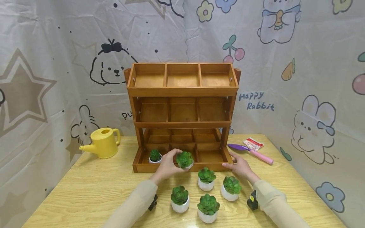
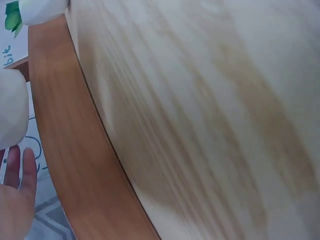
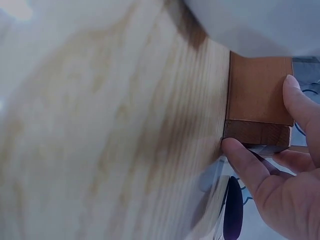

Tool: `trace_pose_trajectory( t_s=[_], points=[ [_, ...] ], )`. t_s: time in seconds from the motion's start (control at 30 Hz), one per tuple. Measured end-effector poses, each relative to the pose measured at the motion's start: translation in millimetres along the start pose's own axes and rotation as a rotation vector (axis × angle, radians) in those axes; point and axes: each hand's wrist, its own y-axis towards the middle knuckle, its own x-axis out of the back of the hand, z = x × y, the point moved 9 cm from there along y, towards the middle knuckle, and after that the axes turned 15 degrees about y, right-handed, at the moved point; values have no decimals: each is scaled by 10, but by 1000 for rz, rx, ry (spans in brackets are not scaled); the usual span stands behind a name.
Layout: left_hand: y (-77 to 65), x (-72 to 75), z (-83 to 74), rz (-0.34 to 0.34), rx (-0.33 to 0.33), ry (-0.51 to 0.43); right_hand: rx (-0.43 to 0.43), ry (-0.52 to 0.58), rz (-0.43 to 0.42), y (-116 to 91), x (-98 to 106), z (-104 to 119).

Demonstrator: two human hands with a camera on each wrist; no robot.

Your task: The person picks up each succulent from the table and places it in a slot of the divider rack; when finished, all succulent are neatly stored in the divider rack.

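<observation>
Thumb and fingers of my left hand (image 1: 167, 164) pinch a small green succulent in a white pot (image 1: 184, 160) over the front edge of the bottom tier of a brown wooden shelf (image 1: 182, 91). In the left wrist view, fingers (image 2: 29, 172) show below a white pot (image 2: 12, 107). Another potted succulent (image 1: 155, 156) sits in the bottom tier's front left compartment. My right hand (image 1: 240, 165) holds the shelf's front right corner. In the right wrist view its thumb (image 3: 300, 102) lies on the wooden edge and a finger (image 3: 245, 162) touches the corner's end near the tabletop.
Several potted succulents (image 1: 206, 179) stand on the wooden table (image 1: 77, 196) before the shelf. A yellow watering can (image 1: 105, 144) stands left. To the right lie a purple trowel with a pink handle (image 1: 260, 156) and a red-and-white packet (image 1: 253, 144). Printed cloth (image 1: 299, 69) hangs behind.
</observation>
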Motion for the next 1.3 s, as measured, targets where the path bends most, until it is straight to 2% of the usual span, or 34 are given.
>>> trace_pose_trajectory(
  t_s=[0.23,0.43,0.73,0.87,1.07,1.3],
  points=[
    [40,39,36,-92,23,43,-2,-7,-4,0,-6,4],
    [106,10,141,-124,100,48,-10,-11,-3,16,4,-14],
    [150,-128,232,-86,150,36,-11,-12,-6,12,9,-31],
    [157,-148,255,-73,162,19,-17,-7,0,12,4,-26],
    [170,-159,279,-50,160,44,-30,-10,8,14,-11,-30],
    [193,-225,321,27,211,50,-25,-3,9,9,0,-12]
  ],
)
